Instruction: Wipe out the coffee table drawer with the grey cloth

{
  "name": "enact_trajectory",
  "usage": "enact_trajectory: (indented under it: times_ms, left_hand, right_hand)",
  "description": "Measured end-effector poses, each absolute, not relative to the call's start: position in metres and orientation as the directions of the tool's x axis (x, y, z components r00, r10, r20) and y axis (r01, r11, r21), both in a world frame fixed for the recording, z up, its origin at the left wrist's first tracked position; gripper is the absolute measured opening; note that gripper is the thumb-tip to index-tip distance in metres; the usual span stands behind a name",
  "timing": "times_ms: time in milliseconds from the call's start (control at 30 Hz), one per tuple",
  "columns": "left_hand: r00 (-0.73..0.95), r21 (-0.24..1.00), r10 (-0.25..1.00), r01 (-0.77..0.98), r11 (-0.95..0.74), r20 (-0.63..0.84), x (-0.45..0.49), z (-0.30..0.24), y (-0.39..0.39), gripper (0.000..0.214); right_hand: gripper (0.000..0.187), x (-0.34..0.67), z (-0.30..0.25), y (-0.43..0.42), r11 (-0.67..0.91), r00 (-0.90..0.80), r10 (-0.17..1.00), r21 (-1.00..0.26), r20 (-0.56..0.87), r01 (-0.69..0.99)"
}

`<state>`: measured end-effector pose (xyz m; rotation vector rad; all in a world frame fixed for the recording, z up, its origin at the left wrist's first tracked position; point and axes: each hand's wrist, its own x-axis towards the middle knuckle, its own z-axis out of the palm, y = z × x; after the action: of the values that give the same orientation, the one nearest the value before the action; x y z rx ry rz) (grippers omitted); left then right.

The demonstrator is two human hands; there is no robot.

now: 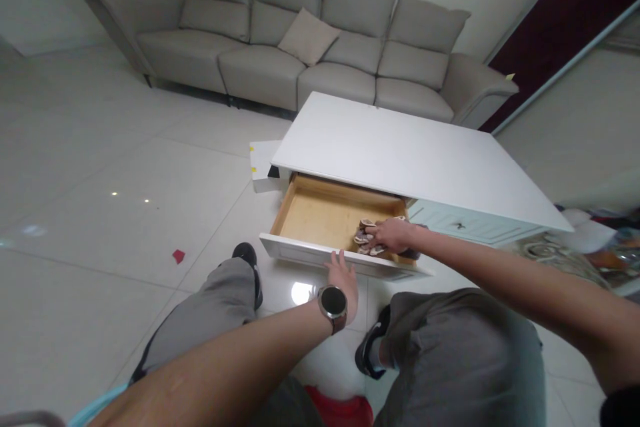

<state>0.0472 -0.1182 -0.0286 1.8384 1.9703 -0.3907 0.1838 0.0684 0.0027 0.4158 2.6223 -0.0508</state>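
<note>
A white coffee table (400,153) has its wooden drawer (320,213) pulled out toward me. My right hand (393,235) reaches into the drawer's right end, fingers curled on a bundle of small patterned pieces (364,237) lying there. My left hand (345,280), a watch on its wrist, rests with fingers flat against the drawer's white front panel (300,250). The rest of the drawer floor is bare wood.
A long grey sofa (280,40) with a cushion stands behind the table. A small white box (263,163) sits on the floor at the table's left end. A red scrap (179,256) lies on the tiles; clutter sits at far right (600,247).
</note>
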Motion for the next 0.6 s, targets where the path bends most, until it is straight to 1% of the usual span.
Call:
enact_trajectory:
  times_ms: [100,167,267,367,467,533,600]
  left_hand:
    - [-0.015,0.055,0.876,0.997,0.047,-0.482,0.048,-0.027,-0.12,0.06]
    - [0.004,0.051,0.88,0.998,0.023,-0.475,0.047,-0.026,-0.121,0.06]
    - [0.024,0.057,0.877,0.998,0.004,-0.481,0.045,-0.024,-0.121,0.06]
    - [0.043,0.054,0.872,0.998,-0.02,-0.488,0.043,-0.021,-0.122,0.057]
    - [0.037,-0.005,0.878,0.999,-0.045,-0.478,0.043,-0.018,-0.123,0.059]
    - [0.021,-0.061,0.875,0.996,-0.058,-0.483,0.044,-0.016,-0.123,0.061]
    - [0.009,-0.084,0.869,0.995,-0.058,-0.495,0.045,-0.013,-0.123,0.059]
  right_hand:
    - [0.065,0.144,0.011,0.068,0.974,-0.879,0.212,0.021,-0.427,0.225]
    - [0.066,0.112,0.01,0.063,0.975,-0.893,0.217,0.049,-0.393,0.215]
    - [0.063,0.057,0.0,0.051,0.984,-0.906,0.177,0.072,-0.384,0.162]
    - [0.055,0.006,-0.014,0.036,0.992,-0.917,0.129,0.046,-0.378,0.12]
    - [0.048,-0.029,-0.024,0.028,0.995,-0.905,0.102,0.027,-0.414,0.1]
    - [0.047,-0.038,-0.027,0.027,0.996,-0.89,0.083,0.016,-0.447,0.085]
    - [0.047,-0.034,-0.03,0.031,0.998,-0.877,0.059,0.003,-0.477,0.066]
